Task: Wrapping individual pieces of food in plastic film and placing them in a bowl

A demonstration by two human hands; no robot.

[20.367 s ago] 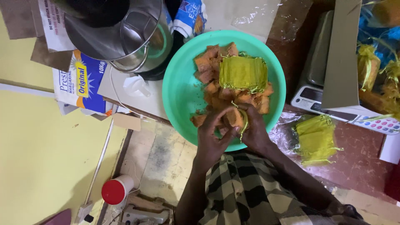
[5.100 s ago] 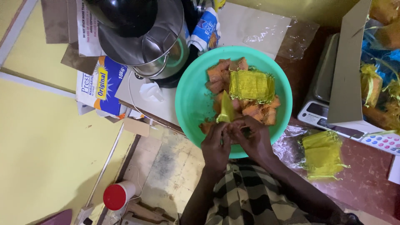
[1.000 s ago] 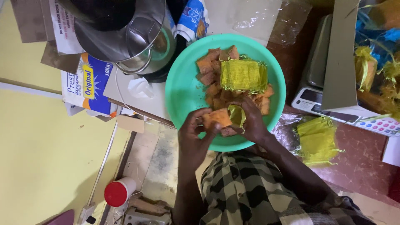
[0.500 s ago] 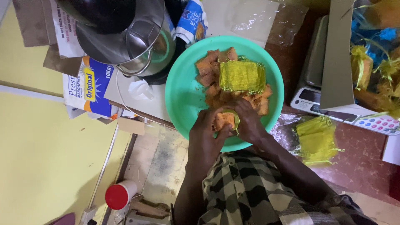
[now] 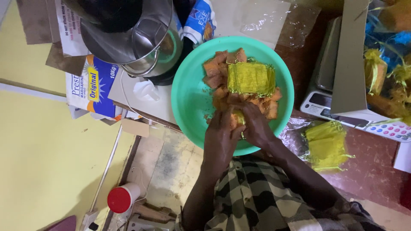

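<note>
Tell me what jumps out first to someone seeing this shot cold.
The big green bowl at centre, heaped with orange-brown pieces and a stack of yellow wrappers on top. At its near rim, the left hand and right hand close together around one piece. A shiny metal pot stands at upper left.

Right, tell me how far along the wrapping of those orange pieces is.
Done: filled yellow mesh bags seem to be piled at the far right. In hand: the left hand and right hand together close on one orange piece with a bit of yellow mesh, over the green bowl. Left: a heap of unwrapped orange pieces in the bowl, with empty-looking bag stacks on it and beside it.
</note>
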